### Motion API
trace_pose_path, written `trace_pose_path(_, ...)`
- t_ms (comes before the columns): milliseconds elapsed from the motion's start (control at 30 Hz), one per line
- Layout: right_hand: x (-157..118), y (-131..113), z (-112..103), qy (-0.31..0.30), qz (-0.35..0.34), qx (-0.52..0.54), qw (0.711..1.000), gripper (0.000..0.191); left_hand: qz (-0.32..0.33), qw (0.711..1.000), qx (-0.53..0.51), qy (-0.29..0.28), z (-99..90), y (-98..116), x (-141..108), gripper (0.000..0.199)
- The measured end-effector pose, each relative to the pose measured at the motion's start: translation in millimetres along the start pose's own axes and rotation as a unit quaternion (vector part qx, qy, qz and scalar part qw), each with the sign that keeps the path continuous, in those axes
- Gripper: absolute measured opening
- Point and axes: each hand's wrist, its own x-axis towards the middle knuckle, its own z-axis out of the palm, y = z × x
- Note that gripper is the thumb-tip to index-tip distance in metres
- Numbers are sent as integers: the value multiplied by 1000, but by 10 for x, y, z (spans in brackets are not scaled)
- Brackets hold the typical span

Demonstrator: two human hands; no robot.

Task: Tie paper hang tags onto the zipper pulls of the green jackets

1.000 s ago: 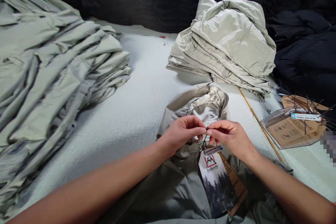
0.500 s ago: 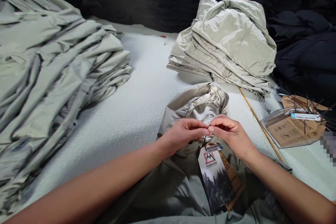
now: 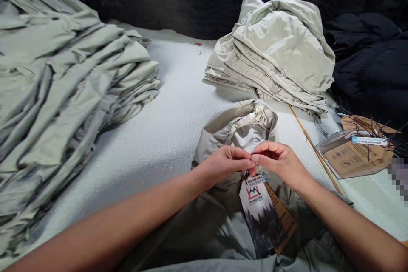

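- At the white table (image 3: pixel 165 93), the left hand (image 3: pixel 221 165) and right hand (image 3: pixel 279 163) were found closed in a fingertip pinch at a black tag cord (image 3: pixel 245 175), the grip partly hidden.
- The Avalanche hangtag (image 3: pixel 259 216) was seen slightly higher and further left than before, lying on a folded pale jacket (image 3: pixel 236 136).
- A left stack of jackets (image 3: pixel 70 72) and a rear stack of jackets (image 3: pixel 274 51) were noted; working room was left between the left stack and the hands.
- A clear plastic sleeve (image 3: pixel 353 157) was recorded by the right edge.

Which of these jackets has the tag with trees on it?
The single jacket lying under the left hand and right hand. Its Avalanche tag lies on top, while the big stacks at left and back show no such tag.
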Motion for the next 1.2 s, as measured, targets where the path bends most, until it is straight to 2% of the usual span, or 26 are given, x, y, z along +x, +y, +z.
trace_pose_path(267,7,-18,-80,41,-22,-115,992,26,28,999,16,19,33,-53,21,19)
trace_pose_path(400,-10,-20,-117,85,-44,-136,986,25,62,989,130,33,-4,-67,33,19)
trace_pose_path(533,-21,-24,-123,133,-49,-129,982,27,98,956,240,136,-21,52,-46,14)
trace_pose_path(600,-30,-29,-110,145,-65,-125,979,25,115,948,254,150,12,136,-118,14)
trace_pose_path(667,-49,-34,-86,148,-93,-126,977,21,89,966,223,92,66,201,-184,17)
trace_pose_path(767,-104,-40,-34,132,-146,-149,969,14,-36,998,41,11,137,248,-236,22)
trace_pose_path(833,-146,-38,2,118,-181,-184,959,10,-104,990,-93,2,150,263,-239,29)
trace_pose_path(900,-178,-27,35,105,-205,-218,948,7,-140,975,-171,8,140,277,-228,35)
trace_pose_path(1067,-177,47,85,69,-238,-228,942,4,-163,969,-181,27,92,273,-191,43)
trace_pose_path(1200,-143,129,96,50,-217,-207,952,2,-161,978,-125,41,59,234,-178,43)
